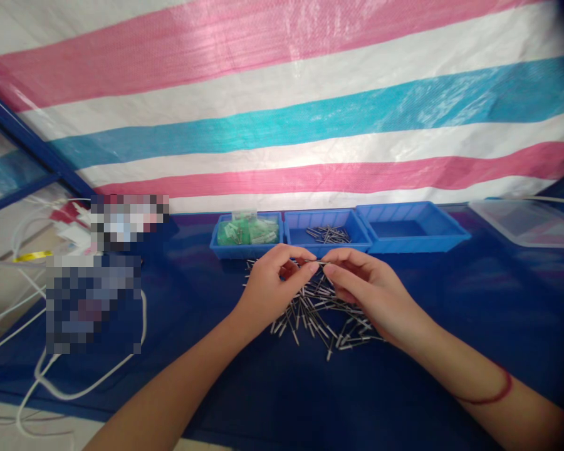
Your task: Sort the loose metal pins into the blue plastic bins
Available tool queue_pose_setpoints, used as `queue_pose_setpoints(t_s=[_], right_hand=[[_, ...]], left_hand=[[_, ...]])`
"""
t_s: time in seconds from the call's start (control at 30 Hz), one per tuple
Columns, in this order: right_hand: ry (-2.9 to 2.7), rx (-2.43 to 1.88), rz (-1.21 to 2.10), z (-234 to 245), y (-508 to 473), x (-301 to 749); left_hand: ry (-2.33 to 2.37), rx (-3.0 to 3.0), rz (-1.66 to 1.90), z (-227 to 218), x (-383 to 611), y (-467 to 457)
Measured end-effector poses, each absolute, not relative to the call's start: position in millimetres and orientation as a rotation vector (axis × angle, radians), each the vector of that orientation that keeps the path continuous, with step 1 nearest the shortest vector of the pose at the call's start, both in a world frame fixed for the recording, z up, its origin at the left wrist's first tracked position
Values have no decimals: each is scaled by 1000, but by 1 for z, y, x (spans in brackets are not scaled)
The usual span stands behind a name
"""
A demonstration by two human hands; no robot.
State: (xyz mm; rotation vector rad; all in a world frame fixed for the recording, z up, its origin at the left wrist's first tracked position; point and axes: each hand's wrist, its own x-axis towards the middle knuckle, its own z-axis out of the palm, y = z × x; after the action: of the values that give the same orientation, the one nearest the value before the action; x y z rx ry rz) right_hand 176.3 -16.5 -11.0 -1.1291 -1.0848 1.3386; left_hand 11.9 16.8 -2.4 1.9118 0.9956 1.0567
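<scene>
A heap of thin metal pins point(326, 316) lies on the dark blue table point(451, 300) in front of me. Above the heap, my left hand point(272, 285) and my right hand point(364, 285) meet fingertip to fingertip. Both pinch the same thin pin point(320, 262), held level between them. The fingers of both hands are curled and pressed together. A red thread circles my right wrist.
Three blue bins stand in a row behind the heap: one with small green parts point(247, 233), one with pins point(326, 233), one bare inside point(411, 227). A clear lid point(526, 222) lies far right. White cables point(75, 388) trail at left. A striped tarp point(282, 94) hangs behind.
</scene>
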Motion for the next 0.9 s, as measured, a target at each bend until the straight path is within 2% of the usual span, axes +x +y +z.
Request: queue_pose_setpoints(t_s=[0.3,0.6,0.8,0.9], right_hand=[[-1465,-1133,843,-8,-21,179],[-1624,-1323,55,-4,1,199],[-1836,-1523,-261,-16,24,215],[-1819,-1523,-294,-13,17,214]], left_hand=[[997,2024,874,-1,10,19],[1139,2054,794,2,12,19],[1063,2233,662,0,12,18],[1050,2395,628,-2,9,20]])
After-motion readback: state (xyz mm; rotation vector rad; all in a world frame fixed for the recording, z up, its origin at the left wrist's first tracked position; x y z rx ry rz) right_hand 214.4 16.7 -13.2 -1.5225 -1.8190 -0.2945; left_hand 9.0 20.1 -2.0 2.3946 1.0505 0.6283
